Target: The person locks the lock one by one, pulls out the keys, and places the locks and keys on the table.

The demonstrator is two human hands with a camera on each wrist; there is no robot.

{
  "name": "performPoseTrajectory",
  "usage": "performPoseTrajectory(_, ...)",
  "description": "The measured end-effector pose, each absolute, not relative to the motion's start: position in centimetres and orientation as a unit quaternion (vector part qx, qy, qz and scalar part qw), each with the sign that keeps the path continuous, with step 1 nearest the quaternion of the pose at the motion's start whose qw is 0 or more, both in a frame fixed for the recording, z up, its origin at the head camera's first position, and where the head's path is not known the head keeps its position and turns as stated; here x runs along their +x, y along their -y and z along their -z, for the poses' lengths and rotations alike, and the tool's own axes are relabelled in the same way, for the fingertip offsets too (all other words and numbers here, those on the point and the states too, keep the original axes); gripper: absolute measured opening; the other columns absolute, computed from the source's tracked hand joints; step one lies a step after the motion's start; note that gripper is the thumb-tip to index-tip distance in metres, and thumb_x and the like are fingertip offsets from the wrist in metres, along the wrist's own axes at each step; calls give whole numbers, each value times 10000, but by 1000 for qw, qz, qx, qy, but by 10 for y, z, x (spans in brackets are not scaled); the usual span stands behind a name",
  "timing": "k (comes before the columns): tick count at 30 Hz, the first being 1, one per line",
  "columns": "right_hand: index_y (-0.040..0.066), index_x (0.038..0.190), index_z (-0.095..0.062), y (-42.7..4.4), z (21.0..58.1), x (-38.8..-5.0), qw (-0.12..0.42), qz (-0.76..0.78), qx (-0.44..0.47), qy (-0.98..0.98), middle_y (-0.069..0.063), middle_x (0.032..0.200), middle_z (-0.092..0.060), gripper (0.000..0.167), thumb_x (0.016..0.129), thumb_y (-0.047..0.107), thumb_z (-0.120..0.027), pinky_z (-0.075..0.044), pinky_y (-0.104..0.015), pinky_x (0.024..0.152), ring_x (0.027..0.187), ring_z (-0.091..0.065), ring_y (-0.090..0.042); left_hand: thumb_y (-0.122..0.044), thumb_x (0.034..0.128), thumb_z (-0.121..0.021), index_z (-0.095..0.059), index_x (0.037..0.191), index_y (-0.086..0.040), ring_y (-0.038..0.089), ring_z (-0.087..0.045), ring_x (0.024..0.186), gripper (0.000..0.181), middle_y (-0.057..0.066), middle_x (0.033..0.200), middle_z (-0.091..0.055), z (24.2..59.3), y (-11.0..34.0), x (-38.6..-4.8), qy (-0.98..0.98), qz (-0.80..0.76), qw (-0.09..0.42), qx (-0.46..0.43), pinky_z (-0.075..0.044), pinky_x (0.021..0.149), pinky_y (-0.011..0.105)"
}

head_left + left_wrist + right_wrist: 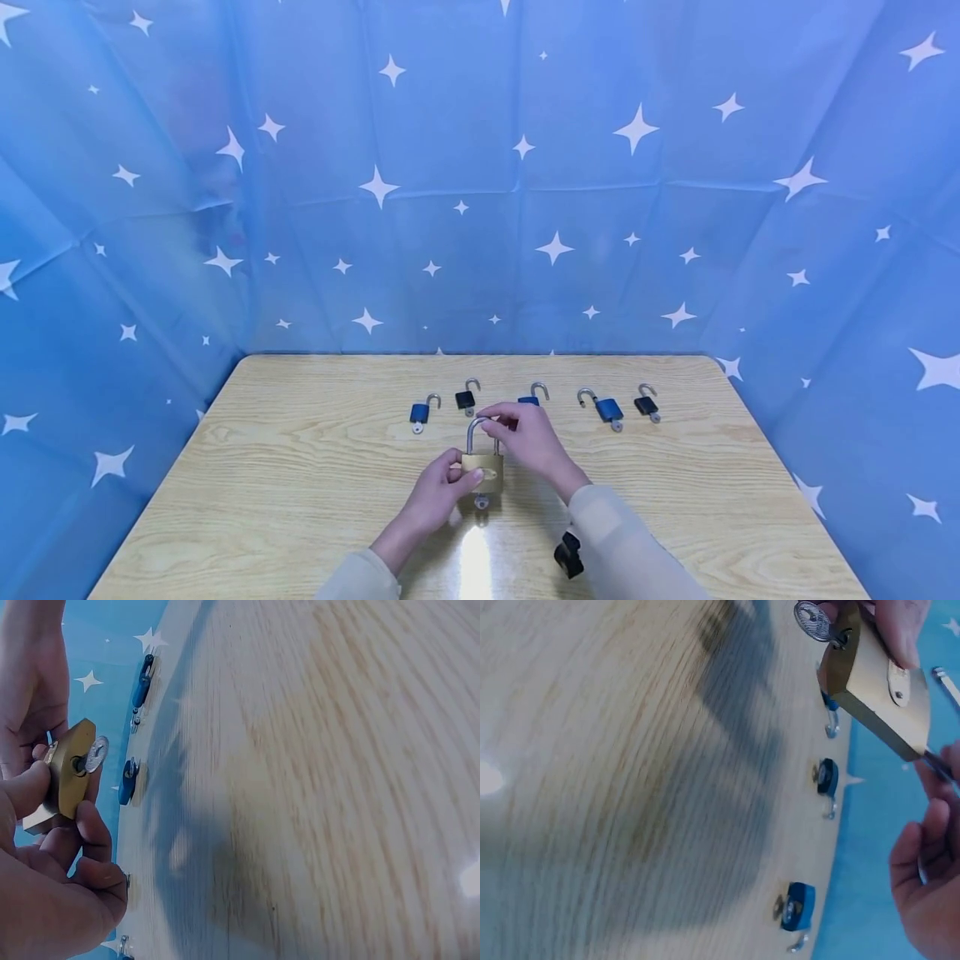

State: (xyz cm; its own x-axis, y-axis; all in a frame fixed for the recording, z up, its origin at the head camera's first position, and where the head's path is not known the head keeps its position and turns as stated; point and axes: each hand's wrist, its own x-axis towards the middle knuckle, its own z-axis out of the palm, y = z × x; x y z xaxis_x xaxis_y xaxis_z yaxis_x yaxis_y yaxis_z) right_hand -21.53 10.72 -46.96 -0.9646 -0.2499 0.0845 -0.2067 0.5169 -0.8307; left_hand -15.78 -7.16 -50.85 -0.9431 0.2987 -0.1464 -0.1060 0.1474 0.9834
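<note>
I hold the padlock (491, 463) between my left hand (433, 497) and my right hand (534, 439). Beyond it on the table (300, 483), five other padlocks (609, 409) lie in a row, two leftward, three rightward; cloth (480, 258) hangs behind the table.

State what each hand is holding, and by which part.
The left hand grips the gold-coloured padlock by its body; the right hand holds it by the shackle, near the curved top.
</note>
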Motion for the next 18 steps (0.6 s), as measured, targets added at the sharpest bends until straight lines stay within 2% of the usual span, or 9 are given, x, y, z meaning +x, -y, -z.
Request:
performPoseTrajectory(4,189,1036,-747,-108,471,-218,23,482,-126,-867,-108,781,-680,142,906,200,-691,-414,-221,521,615,-519,-113,-234,964,-596,-521,1197,64,273,-703,932,386,227,1042,-715,510,71,-158,-730,-659,165,73,-518,873,430)
performPoseTrajectory(8,200,1025,-736,-109,472,-217,21,482,-124,-867,-86,752,-664,130,904,187,-693,-412,-221,510,593,-510,-105,-226,965,-599,-550,1196,90,312,-696,954,395,247,1060,-706,510,71,-158,-729,-661,161,76,-523,898,425)
performPoseTrajectory(12,201,1024,-728,-109,475,-215,10,484,-125,-866,-29,703,-633,120,916,182,-679,-404,-223,491,557,-494,-100,-239,963,-605,-610,1142,70,278,-697,922,357,237,1043,-714,511,70,-159,-738,-653,152,75,-532,874,400)
performPoseTrajectory(18,248,977,-728,-106,476,-215,10,481,-111,-869,-59,756,-670,84,924,214,-673,-415,-232,511,581,-511,-112,-284,959,-607,-638,1091,33,156,-660,829,344,176,988,-734,511,68,-158,-748,-643,149,64,-518,795,338)
